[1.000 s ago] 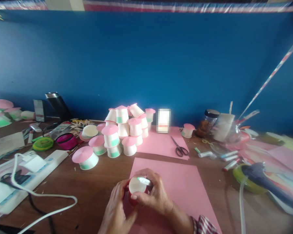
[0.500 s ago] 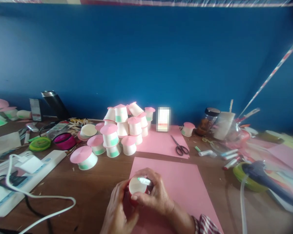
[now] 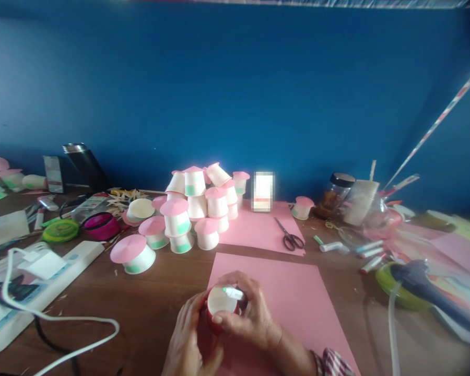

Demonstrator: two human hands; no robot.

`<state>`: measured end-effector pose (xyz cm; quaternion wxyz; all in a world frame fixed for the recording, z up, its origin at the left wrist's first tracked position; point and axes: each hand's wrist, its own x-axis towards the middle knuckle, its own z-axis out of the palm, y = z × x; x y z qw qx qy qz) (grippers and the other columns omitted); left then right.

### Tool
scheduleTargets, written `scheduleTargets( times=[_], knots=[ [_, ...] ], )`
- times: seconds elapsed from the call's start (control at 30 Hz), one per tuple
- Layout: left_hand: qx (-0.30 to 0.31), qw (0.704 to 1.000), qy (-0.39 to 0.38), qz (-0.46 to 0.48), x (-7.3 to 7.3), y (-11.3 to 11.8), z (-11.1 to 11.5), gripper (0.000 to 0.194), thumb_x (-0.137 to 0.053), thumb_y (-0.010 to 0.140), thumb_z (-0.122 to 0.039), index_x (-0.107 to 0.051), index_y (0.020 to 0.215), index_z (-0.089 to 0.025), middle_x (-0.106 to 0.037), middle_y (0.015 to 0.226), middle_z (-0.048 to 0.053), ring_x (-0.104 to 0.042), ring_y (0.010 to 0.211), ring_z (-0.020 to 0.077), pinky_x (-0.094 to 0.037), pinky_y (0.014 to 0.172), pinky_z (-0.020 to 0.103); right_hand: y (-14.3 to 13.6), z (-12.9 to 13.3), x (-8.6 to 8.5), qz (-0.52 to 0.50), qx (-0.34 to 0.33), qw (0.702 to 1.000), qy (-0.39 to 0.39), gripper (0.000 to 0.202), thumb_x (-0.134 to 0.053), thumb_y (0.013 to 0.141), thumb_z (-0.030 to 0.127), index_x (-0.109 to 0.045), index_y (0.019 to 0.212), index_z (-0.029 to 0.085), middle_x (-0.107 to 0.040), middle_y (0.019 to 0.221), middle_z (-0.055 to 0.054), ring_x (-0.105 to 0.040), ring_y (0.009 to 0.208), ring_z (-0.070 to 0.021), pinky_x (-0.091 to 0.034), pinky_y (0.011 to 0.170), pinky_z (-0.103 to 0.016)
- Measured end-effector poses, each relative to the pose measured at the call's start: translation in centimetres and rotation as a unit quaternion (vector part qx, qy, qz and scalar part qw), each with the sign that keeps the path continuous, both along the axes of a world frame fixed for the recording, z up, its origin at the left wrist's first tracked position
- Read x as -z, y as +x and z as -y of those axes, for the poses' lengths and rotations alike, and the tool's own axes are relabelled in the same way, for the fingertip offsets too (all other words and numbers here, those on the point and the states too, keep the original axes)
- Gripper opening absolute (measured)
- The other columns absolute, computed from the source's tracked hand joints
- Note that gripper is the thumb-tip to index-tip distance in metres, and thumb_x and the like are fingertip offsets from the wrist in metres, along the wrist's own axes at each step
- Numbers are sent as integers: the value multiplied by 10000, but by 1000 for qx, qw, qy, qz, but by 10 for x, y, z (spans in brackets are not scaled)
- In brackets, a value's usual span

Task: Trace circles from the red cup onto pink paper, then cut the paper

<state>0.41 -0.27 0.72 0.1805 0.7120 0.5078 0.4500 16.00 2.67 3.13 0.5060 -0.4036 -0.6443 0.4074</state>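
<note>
A red cup with a white inside [image 3: 220, 303] is held between both hands over the near left edge of a pink sheet [image 3: 282, 292]. My left hand [image 3: 190, 334] wraps the cup's left side. Around its right side curls my right hand [image 3: 250, 313], thumb at the rim, which also holds a white marker with a green tip [image 3: 233, 293] across the cup's mouth. Beyond the hands stand several white paper cups with pink paper tops and green patches [image 3: 176, 216], some stacked.
Black scissors [image 3: 292, 240] lie on a farther pink sheet [image 3: 250, 224]. At the left are a white power strip [image 3: 84, 256] and a white cable [image 3: 82, 319]. Markers [image 3: 331, 246], a jar [image 3: 335, 194] and a glue gun [image 3: 411, 274] are at the right.
The view has shifted slightly. Both hands keep their hold on the red cup and the marker, with hardly any movement.
</note>
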Motion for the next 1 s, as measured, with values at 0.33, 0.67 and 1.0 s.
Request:
scheduleTargets(
  times=[0.33, 0.67, 1.0],
  knots=[
    [45, 998, 23, -45, -4, -6, -3, 529, -566, 791, -259, -384, 1287, -225, -569, 1177, 102, -588, 1061, 248, -526, 849, 380, -1, 0, -7, -52, -36, 998, -7, 392, -711, 716, 482, -639, 987, 208, -684, 829, -34, -629, 682, -169, -479, 564, -238],
    [10, 999, -24, 23, -3, 3, 2, 445, -513, 830, -377, -450, 1242, -220, -569, 1175, 99, -579, 1059, 258, -483, 872, 399, 0, 0, -2, -28, -24, 999, -13, 481, -712, 696, 545, -623, 1010, 191, -685, 847, -41, -627, 694, -165, -486, 565, -234],
    [6, 999, -19, 30, 2, 1, 1, 439, -520, 829, -359, -445, 1246, -242, -566, 1182, 75, -576, 1059, 245, -476, 876, 386, 0, -1, -1, -39, -32, 999, -15, 431, -727, 693, 490, -623, 999, 205, -661, 833, -26, -594, 668, -148, -448, 565, -237]
  ],
)
